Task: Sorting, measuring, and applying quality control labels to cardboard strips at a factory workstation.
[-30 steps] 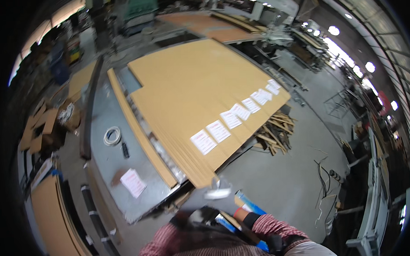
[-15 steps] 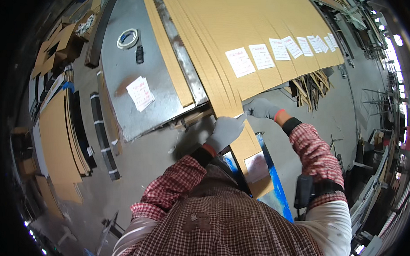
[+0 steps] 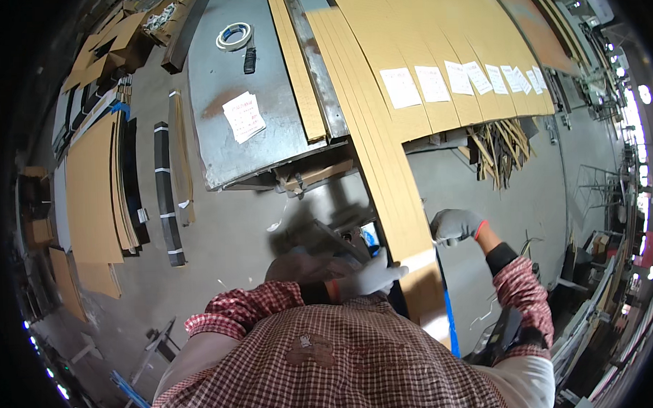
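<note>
A long brown board strip (image 3: 394, 194) sticks out from a stack of such strips (image 3: 407, 50) on a grey metal table (image 3: 216, 147), its near end reaching down to my chest. My left hand (image 3: 369, 278), in a white glove, holds the strip's near end from the left side. My right hand (image 3: 453, 225), in a grey glove, is closed in a fist on the strip's right edge a little farther up. Both red-checked sleeves come in from below.
On the table lie a tape roll (image 3: 234, 36), a dark tool (image 3: 249, 60) and a paper sheet (image 3: 243, 117). White labels (image 3: 444, 81) line the boards. Thin offcuts (image 3: 500, 144) litter the floor at right. Stacked boards (image 3: 92, 190) and black bars (image 3: 164, 195) stand at left.
The view has tipped down and moved closer to the table. Both hands have drawn back toward my body along the strip, and the strip's near end now lies lower.
</note>
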A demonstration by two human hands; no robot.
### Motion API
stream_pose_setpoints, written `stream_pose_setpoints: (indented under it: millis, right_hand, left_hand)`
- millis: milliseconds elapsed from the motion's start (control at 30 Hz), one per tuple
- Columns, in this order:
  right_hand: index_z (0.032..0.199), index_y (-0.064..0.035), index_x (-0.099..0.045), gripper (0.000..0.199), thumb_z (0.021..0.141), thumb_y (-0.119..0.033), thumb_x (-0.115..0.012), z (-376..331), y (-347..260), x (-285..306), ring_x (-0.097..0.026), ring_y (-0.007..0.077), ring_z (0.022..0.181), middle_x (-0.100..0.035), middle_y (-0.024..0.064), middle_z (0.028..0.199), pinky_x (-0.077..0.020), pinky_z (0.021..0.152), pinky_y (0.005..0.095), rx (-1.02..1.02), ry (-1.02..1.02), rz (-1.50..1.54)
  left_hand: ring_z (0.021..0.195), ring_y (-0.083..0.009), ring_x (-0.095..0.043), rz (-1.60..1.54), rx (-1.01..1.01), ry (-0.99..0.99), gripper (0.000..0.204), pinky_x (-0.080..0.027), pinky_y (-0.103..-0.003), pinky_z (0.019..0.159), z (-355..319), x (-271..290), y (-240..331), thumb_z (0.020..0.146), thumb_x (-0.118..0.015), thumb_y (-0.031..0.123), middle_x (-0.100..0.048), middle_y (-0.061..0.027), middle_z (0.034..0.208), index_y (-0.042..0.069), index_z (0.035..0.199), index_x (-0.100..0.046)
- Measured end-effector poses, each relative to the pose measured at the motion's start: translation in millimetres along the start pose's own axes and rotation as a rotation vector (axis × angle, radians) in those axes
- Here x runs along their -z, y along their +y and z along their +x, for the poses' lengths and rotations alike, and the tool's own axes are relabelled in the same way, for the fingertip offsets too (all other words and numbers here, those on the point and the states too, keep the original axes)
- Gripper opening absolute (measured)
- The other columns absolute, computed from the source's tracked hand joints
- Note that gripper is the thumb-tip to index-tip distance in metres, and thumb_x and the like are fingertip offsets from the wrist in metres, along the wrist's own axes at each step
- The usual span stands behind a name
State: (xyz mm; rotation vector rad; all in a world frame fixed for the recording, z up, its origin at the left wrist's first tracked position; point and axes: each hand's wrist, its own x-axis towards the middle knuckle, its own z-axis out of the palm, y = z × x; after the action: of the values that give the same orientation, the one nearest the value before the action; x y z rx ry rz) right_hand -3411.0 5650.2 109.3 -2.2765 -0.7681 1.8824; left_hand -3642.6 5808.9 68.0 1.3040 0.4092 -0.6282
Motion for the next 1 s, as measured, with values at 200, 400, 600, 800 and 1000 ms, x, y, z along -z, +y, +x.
stream_pose_setpoints:
  millis: [200,400,600,800,1000]
  right_hand:
    - [0.076,0.0033,-0.064,0.021,0.069,-0.010,-0.049,37.8,-35.0,0.6,-0.059,0.0269,0.050,-0.062,0.0187,0.064,-0.0466,0.049,0.0372,0.067,0.269,-0.325]
    - [0.100,-0.0051,-0.066,0.026,0.078,-0.010,-0.051,-35.3,-75.2,20.4,-0.065,0.0287,0.069,-0.065,0.0174,0.076,-0.0506,0.064,0.0374,0.134,0.446,-0.003]
    - [0.119,-0.0102,-0.060,0.038,0.082,-0.010,-0.060,-71.6,-168.7,9.4,-0.059,0.0213,0.068,-0.066,0.0070,0.083,-0.0485,0.068,0.0288,0.580,-0.010,0.005]
    - [0.104,-0.0078,-0.068,0.028,0.082,-0.024,-0.063,67.8,-25.8,28.4,-0.067,0.0292,0.083,-0.068,0.0157,0.094,-0.0514,0.075,0.0363,0.374,0.476,-0.381]
    - [0.106,0.0029,-0.063,0.038,0.083,-0.027,-0.063,97.5,-25.9,5.5,-0.063,0.0308,0.095,-0.066,0.0218,0.099,-0.0480,0.085,0.0373,0.134,0.750,0.186]
  left_hand:
    - [0.108,-0.0496,-0.053,0.391,0.003,0.306,0.107,-0.046,-0.045,0.092,31.9,40.4,63.4,0.080,-0.065,0.043,-0.035,-0.0478,0.125,-0.023,0.134,-0.001]
    - [0.101,-0.0300,-0.061,0.456,-0.059,0.369,0.101,-0.051,-0.036,0.083,-10.5,69.7,79.6,0.078,-0.069,0.034,-0.055,-0.0292,0.115,-0.011,0.142,-0.005]
    - [0.086,-0.0160,-0.061,0.228,-0.332,0.079,0.061,-0.049,-0.026,0.070,-60.1,83.1,116.2,0.076,-0.070,0.010,-0.063,-0.0172,0.106,-0.007,0.127,-0.042]
    - [0.078,-0.0220,-0.061,0.235,-0.381,0.457,0.025,-0.049,-0.033,0.070,90.4,95.8,-61.8,0.074,-0.071,0.021,-0.062,-0.0129,0.089,0.000,0.084,-0.061]
    - [0.071,-0.0338,-0.060,0.774,-1.042,-0.325,0.037,-0.047,-0.040,0.065,142.7,123.7,-27.3,0.077,-0.064,0.041,-0.065,-0.0159,0.083,0.005,0.084,-0.068]
